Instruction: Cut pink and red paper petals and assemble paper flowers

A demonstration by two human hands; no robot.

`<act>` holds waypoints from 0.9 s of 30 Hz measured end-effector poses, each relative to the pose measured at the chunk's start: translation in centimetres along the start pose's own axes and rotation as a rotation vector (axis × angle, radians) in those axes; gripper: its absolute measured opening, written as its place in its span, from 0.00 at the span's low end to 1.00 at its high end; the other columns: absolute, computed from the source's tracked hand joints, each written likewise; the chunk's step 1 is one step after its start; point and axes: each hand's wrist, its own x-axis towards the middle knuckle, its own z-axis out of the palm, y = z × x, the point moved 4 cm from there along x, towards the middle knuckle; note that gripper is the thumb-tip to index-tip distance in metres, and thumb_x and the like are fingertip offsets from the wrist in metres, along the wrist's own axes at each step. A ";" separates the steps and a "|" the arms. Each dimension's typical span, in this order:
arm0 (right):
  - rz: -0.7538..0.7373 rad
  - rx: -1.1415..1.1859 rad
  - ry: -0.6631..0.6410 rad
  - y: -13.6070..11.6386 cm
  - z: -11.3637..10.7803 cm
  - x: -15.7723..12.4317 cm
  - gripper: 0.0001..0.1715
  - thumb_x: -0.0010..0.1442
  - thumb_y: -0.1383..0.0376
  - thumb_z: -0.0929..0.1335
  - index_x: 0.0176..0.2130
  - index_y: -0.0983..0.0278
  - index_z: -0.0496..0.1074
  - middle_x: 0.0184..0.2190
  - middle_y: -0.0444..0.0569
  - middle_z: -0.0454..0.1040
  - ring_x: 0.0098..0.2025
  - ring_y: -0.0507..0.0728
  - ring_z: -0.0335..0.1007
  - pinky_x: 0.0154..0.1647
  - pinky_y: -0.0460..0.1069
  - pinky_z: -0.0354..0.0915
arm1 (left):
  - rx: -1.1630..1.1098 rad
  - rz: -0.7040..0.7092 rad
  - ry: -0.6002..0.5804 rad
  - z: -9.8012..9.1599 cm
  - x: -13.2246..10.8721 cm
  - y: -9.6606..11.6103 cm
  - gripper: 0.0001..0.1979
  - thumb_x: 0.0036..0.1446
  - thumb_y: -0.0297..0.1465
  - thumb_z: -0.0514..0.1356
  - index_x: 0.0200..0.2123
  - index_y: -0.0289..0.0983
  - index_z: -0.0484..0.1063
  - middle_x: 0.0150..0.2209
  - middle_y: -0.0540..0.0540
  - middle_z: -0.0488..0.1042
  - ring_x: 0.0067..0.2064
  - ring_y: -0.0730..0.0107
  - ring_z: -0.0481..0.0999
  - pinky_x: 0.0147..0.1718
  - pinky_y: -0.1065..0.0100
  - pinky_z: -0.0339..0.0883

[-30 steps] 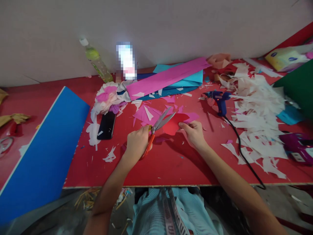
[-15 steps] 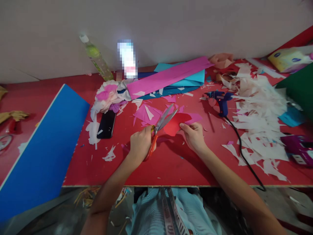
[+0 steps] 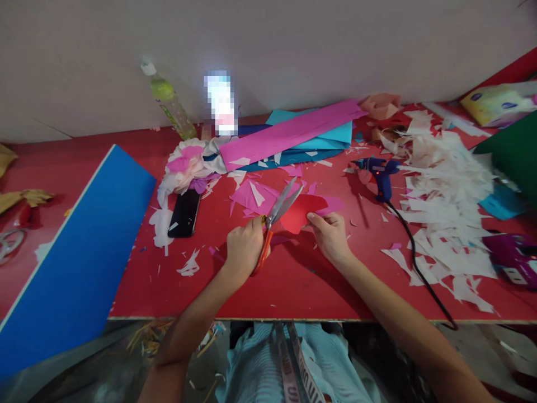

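Note:
My left hand [image 3: 246, 244] is closed round the handles of a pair of scissors [image 3: 277, 208], whose blades stand slightly apart and point away from me. Between the thumb and fingers of my right hand [image 3: 331, 235] is a piece of red paper [image 3: 298, 211] with a rounded edge. Its left edge is close to the scissor blades; I cannot tell if they touch. A pink paper piece [image 3: 333, 205] shows behind the red one, near my right fingertips. Beyond the blades lie pink paper scraps [image 3: 254, 196].
A blue glue gun [image 3: 381, 173] with a black cord stands right of my hands, beside heaped white paper strips [image 3: 448, 184]. Left are a dark phone [image 3: 184, 214], paper flowers [image 3: 182, 168] and a blue board [image 3: 79, 252]. Behind stand a bottle [image 3: 170, 103] and rolled pink paper [image 3: 293, 134].
The scissor blades have drawn slightly closer together. My left hand has shifted a little to the right; my right hand still pinches the red paper.

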 end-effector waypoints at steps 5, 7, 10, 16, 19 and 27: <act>0.003 -0.053 0.007 0.2 -0.3 0.1 0.07 0.44 0.61 0.72 0.24 0.62 0.73 0.22 0.43 0.73 0.24 0.52 0.69 0.29 0.48 0.67 | -0.004 0.001 -0.010 0.0 0.0 0.1 0.13 0.52 0.27 0.51 0.41 0.34 0.67 0.32 0.43 0.76 0.33 0.61 0.77 0.30 0.67 0.63; -0.002 -0.080 0.017 0.3 -0.5 0.2 0.08 0.44 0.61 0.72 0.23 0.62 0.73 0.20 0.43 0.72 0.24 0.52 0.68 0.29 0.47 0.66 | -0.011 0.011 -0.011 0.0 0.0 0.1 0.12 0.52 0.26 0.51 0.41 0.34 0.68 0.31 0.43 0.76 0.33 0.61 0.77 0.31 0.67 0.64; 0.000 -0.090 0.027 0.4 -0.7 0.5 0.07 0.44 0.62 0.72 0.22 0.63 0.74 0.20 0.43 0.73 0.23 0.51 0.68 0.28 0.47 0.65 | -0.027 0.020 -0.006 -0.1 0.1 -0.1 0.13 0.52 0.26 0.50 0.41 0.35 0.69 0.31 0.43 0.76 0.33 0.60 0.77 0.31 0.66 0.64; -0.007 -0.055 0.020 0.5 -1.0 0.8 0.06 0.44 0.63 0.73 0.22 0.62 0.75 0.19 0.42 0.73 0.23 0.50 0.67 0.27 0.46 0.64 | -0.085 -0.018 0.050 -0.7 0.4 -1.0 0.18 0.54 0.24 0.48 0.49 0.32 0.65 0.33 0.43 0.76 0.36 0.62 0.77 0.33 0.67 0.66; -0.009 -0.091 0.006 0.6 -1.1 0.8 0.06 0.45 0.62 0.73 0.22 0.63 0.74 0.19 0.42 0.73 0.22 0.51 0.67 0.27 0.46 0.64 | -0.064 0.019 0.070 -0.9 0.5 -1.1 0.19 0.56 0.25 0.47 0.52 0.32 0.62 0.37 0.42 0.76 0.38 0.62 0.77 0.35 0.67 0.66; -0.044 -0.132 -0.054 0.6 -1.0 0.7 0.07 0.46 0.62 0.72 0.21 0.61 0.74 0.19 0.43 0.73 0.23 0.51 0.67 0.27 0.46 0.64 | 0.012 0.073 0.024 -0.7 0.4 -0.8 0.19 0.55 0.23 0.47 0.51 0.30 0.63 0.35 0.40 0.75 0.39 0.60 0.76 0.35 0.66 0.66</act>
